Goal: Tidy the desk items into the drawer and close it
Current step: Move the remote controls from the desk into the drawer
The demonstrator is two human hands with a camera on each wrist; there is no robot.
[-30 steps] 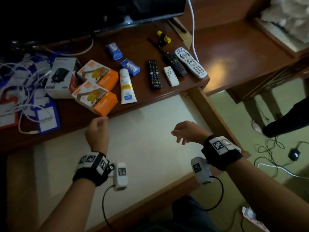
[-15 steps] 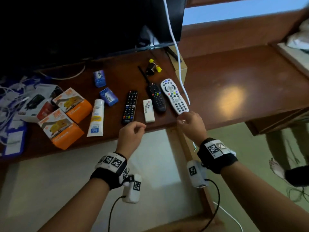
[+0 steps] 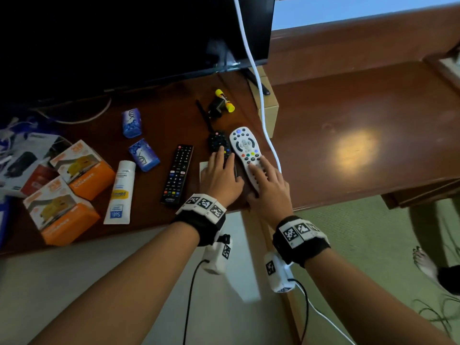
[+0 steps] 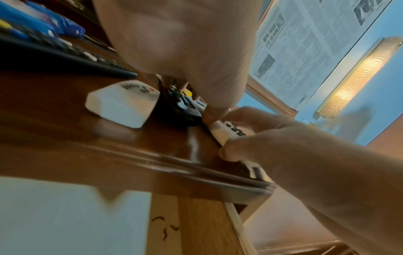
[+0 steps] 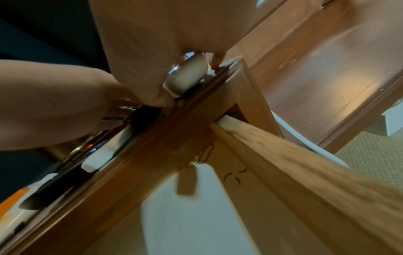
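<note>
While wood gleams, right hand (image 3: 270,190) grips long white remote (image 3: 245,151).

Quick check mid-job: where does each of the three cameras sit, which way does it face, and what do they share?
Head: above, looking down on the desk; both forearms, left hand, right hand.
Left wrist: low at the desk edge, facing along the palm; right hand on the white remote.
Right wrist: under the edge, facing up; thumb on that remote.
Shared: white remote, open drawer.
</note>
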